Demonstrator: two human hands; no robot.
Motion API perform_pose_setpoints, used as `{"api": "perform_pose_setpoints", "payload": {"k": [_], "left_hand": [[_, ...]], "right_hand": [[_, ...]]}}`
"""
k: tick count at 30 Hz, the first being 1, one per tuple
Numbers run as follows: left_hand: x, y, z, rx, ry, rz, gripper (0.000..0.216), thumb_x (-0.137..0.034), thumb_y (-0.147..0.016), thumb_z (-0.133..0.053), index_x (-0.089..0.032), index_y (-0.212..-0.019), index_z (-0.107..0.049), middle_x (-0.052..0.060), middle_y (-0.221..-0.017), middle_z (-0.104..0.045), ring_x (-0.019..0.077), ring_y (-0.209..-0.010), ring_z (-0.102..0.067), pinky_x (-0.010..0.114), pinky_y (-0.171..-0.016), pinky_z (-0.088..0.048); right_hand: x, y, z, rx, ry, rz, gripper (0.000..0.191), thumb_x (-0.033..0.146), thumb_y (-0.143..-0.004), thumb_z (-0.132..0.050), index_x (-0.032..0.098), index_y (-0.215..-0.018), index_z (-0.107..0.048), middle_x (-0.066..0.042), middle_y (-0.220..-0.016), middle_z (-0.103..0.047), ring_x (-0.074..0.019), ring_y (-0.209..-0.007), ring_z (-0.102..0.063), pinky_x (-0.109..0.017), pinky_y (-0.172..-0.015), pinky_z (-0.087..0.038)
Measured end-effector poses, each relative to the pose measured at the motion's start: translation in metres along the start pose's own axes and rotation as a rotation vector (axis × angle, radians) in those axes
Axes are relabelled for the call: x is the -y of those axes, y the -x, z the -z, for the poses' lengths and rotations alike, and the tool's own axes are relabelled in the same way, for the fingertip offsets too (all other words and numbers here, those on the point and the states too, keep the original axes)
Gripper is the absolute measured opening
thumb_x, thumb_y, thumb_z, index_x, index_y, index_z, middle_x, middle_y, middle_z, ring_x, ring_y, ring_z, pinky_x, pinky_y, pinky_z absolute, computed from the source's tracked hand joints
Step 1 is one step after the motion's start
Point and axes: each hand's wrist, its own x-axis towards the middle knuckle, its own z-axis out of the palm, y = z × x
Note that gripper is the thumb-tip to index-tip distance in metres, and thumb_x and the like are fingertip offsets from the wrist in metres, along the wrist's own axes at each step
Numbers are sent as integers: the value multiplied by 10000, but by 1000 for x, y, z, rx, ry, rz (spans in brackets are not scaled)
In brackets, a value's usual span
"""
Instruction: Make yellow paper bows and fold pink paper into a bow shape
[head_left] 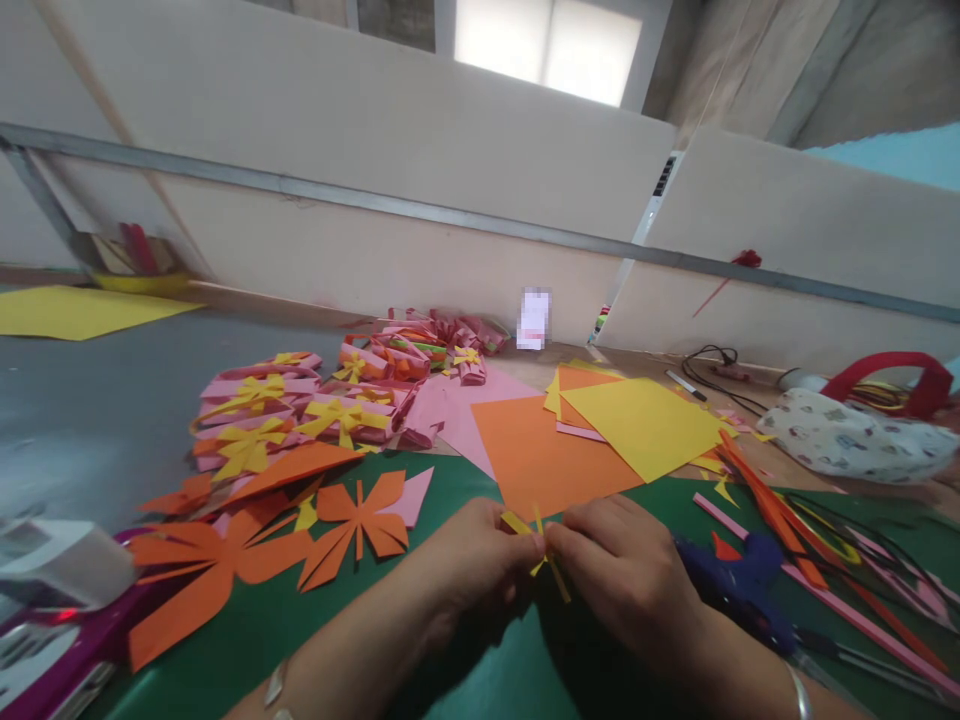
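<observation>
Both my hands meet over the green mat point(247, 630) at the bottom centre. My left hand point(472, 555) and my right hand point(626, 565) are closed, each pinching a small bundle of thin yellow paper strips point(538, 548) between the fingertips. The strips stick out above and below the pinch. An orange cut-paper flower point(358, 522) lies just left of my left hand. A larger orange flower point(214, 570) lies further left.
Orange sheet point(540, 450) and yellow sheet point(645, 425) lie beyond my hands. Pink rolls tied with yellow bows point(300, 405) pile at the left. A blue glue gun point(739, 585) and loose paper strips point(817, 560) lie right. A white device point(52, 565) sits far left; a patterned cloth bag point(847, 435) sits far right.
</observation>
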Motion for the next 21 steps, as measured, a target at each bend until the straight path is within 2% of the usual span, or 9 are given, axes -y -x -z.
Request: {"api": "perform_pose_setpoints", "payload": {"k": [5, 10, 21], "left_hand": [[0, 0, 0, 11, 56, -33, 242, -233, -663, -546, -182, -466, -414, -83, -374, -336, 39, -349, -260, 210, -383, -142], [2, -3, -1, -23, 40, -42, 194, -198, -595, -538, -189, -466, -393, -91, -373, -304, 38, -349, -228, 228, -386, -115], [3, -4, -1, -6, 56, -14, 148, -171, -550, -473, -195, -456, -362, -79, -366, -301, 53, -361, -276, 236, -414, -140]], "right_hand": [[0, 0, 0, -42, -47, -48, 184, 93, -840, -510, 145, -725, -644, -39, -642, -583, -132, -598, -470, -275, -550, -306], [0, -1, 1, -37, -9, -17, 183, 95, -839, -511, 137, -712, -636, -45, -641, -585, -135, -597, -469, -277, -557, -307], [3, -1, 1, 31, 42, -52, 264, 107, -855, -442, 161, -632, -571, -21, -592, -519, -128, -551, -405, -284, -529, -249]]}}
